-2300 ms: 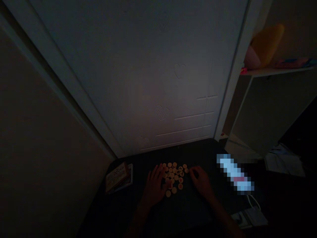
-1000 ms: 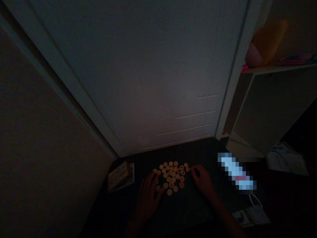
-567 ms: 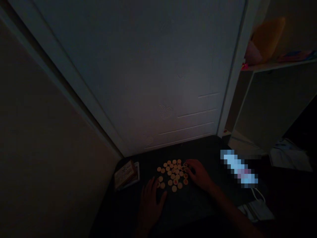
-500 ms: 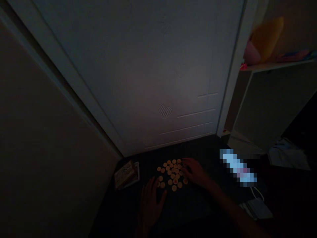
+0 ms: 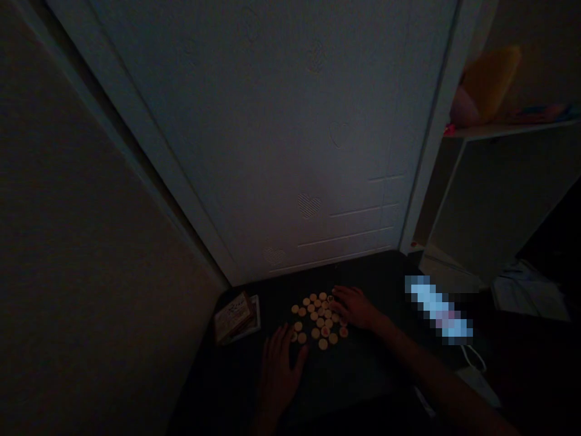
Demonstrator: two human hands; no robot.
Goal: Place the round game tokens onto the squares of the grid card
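Several round, pale wooden-looking discs (image 5: 321, 323) lie spread on a dark tabletop (image 5: 345, 381). A few of them bear reddish marks. My left hand (image 5: 279, 363) rests at the near left edge of the discs, fingers stretched and thumb apart, its fingertips touching or just beside one disc. At the right edge of the spread, my right hand (image 5: 356, 307) reaches in with its fingers extended over the discs there, covering some of them. Dim light hides whether the right fingertips press on a disc.
A small box (image 5: 233, 316) lies on a white-edged tray or lid (image 5: 255, 321) at the table's left. A bright pixelated object (image 5: 438, 309) with a white cable (image 5: 476, 357) is at the right. A pale panel with embossed hearts (image 5: 308, 206) stands behind the table.
The view has shifted slightly, moving the scene a little to the right. My right hand's fingers have flattened a little over the right-hand discs; my left hand is nearly still.
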